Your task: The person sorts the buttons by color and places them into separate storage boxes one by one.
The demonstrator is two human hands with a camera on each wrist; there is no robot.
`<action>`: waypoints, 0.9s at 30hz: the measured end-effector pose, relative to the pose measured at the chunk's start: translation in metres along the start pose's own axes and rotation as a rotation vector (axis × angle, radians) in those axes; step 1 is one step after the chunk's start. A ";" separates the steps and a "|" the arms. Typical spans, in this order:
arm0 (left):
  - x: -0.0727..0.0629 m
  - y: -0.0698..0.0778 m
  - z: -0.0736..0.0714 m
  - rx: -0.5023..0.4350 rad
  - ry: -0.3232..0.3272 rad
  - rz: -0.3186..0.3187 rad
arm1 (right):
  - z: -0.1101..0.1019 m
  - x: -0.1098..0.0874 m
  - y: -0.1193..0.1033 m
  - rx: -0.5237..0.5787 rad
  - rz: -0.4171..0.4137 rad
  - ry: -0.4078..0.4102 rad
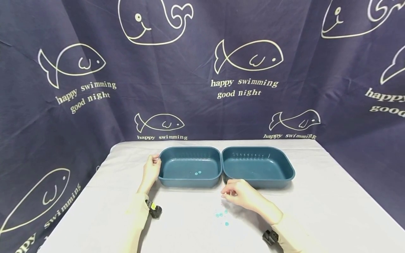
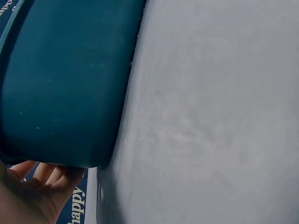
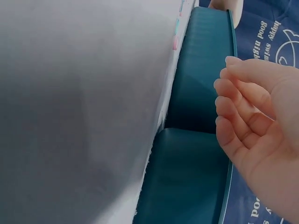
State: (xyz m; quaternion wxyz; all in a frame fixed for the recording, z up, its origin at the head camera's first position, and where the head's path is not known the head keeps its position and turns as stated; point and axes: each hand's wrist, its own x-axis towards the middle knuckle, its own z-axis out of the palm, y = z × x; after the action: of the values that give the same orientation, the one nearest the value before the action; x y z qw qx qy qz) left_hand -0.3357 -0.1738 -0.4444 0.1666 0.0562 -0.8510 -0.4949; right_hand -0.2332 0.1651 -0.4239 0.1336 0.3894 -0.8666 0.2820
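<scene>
Two dark teal rectangular trays stand side by side, the left tray (image 1: pixel 190 183) and the right tray (image 1: pixel 257 183). My left hand (image 1: pixel 152 170) touches the outer end of the left tray, its fingers (image 2: pixel 44 175) lying against the end wall in the left wrist view. Two small light-blue discs (image 1: pixel 197 173) lie inside the left tray. Just in front of the right tray hovers my right hand (image 1: pixel 242 194), thumb and index fingertips brought together and the other fingers curled. Whether something tiny sits between those tips is hidden. Several small light-blue discs (image 1: pixel 220 214) lie on the table below it.
A white cloth covers the table (image 1: pixel 190 225). Behind it hangs a dark blue curtain (image 1: pixel 202 105) printed with fish and whales. Small pink and blue pieces (image 3: pixel 175 37) show near the tray in the right wrist view. Each wrist carries a black strap-on device (image 1: pixel 155 210).
</scene>
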 end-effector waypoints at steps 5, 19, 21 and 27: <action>0.000 0.000 -0.001 0.010 -0.007 -0.008 | 0.000 -0.001 -0.001 0.005 0.003 -0.043; -0.001 0.002 -0.001 0.007 0.001 -0.003 | -0.006 -0.005 -0.004 0.089 0.088 -0.198; 0.000 0.001 0.000 0.008 0.000 -0.006 | -0.006 -0.006 -0.004 0.100 0.111 -0.227; 0.000 0.000 0.001 0.003 -0.004 -0.018 | -0.007 -0.007 -0.003 0.112 0.110 -0.268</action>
State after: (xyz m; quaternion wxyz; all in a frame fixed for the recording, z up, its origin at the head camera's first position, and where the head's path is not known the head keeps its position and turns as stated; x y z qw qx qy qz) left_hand -0.3361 -0.1736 -0.4448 0.1606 0.0631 -0.8515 -0.4952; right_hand -0.2260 0.1716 -0.4205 -0.0207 0.3823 -0.8796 0.2824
